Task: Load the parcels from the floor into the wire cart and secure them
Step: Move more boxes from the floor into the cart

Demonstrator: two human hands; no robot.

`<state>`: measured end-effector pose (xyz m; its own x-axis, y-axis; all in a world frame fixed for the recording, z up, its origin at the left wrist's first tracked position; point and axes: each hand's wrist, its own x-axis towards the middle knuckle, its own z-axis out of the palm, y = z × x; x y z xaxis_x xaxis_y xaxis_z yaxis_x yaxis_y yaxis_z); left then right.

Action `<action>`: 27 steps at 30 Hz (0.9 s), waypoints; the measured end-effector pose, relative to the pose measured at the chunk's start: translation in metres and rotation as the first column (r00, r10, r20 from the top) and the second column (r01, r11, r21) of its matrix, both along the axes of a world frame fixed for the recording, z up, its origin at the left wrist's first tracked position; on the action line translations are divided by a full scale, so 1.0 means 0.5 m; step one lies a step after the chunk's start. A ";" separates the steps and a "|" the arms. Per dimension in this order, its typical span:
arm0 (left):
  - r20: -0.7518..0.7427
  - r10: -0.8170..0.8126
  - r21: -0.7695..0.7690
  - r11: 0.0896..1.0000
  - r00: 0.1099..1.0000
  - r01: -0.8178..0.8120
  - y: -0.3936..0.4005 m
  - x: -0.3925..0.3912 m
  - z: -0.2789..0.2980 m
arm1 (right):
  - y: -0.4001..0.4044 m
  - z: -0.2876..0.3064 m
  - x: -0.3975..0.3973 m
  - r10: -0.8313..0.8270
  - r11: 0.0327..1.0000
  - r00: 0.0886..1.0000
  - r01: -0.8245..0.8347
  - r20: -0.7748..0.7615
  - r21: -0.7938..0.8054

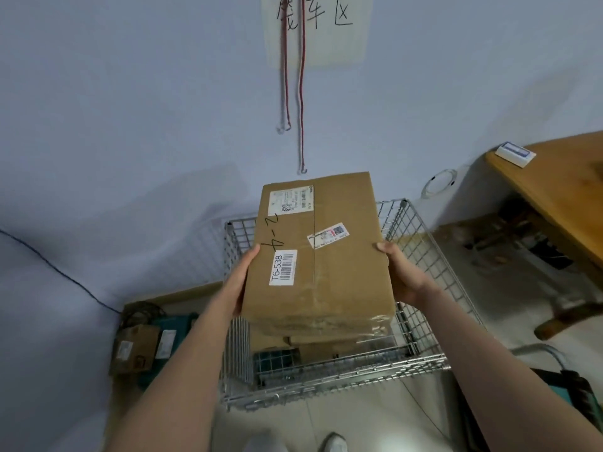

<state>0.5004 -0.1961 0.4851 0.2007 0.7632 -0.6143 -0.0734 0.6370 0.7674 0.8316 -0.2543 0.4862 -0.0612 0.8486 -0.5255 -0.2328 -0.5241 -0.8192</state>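
Note:
A large brown cardboard parcel [326, 256] with a "T6-538" label is held above the wire cart [421, 288]. My left hand [244, 278] grips its left side and my right hand [398, 275] grips its right side, thumbs on the top face. Under it, inside the cart, lie other brown parcels [313, 344], mostly hidden. More small parcels [137, 347] sit on the floor to the cart's left, on a teal and cardboard base.
Red-and-white elastic cords with hooks [301, 93] hang on the wall behind the cart, under a paper sign. A wooden table [561, 197] stands at the right with a small box on it. A dark cable runs along the left wall.

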 end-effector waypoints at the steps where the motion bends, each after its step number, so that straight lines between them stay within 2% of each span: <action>1: 0.014 -0.005 0.003 1.000 1.000 0.005 0.003 0.013 0.002 | 0.008 0.007 0.013 0.022 1.000 1.000 -0.022 -0.002 -0.020; 7: 0.084 0.003 -0.004 1.000 0.996 -0.003 0.087 0.088 0.013 | 0.093 0.038 0.078 0.065 0.997 0.998 -0.065 -0.006 -0.049; 11: 0.081 -0.013 -0.121 0.992 0.997 0.022 0.163 0.129 0.012 | 0.149 0.063 0.119 0.121 0.981 0.992 -0.115 0.028 -0.158; 16: 0.026 -0.030 -0.239 0.970 0.999 0.036 0.239 0.168 -0.014 | 0.215 0.082 0.162 0.077 0.979 0.994 -0.061 0.076 -0.196; 21: -0.001 -0.076 -0.287 0.955 0.997 0.073 0.263 0.237 -0.030 | 0.235 0.048 0.219 0.013 0.971 0.998 0.001 0.059 -0.240; 27: -0.035 -0.110 -0.331 0.939 0.993 0.092 0.247 0.326 -0.108 | 0.213 -0.038 0.305 -0.024 0.959 1.000 0.021 -0.006 -0.283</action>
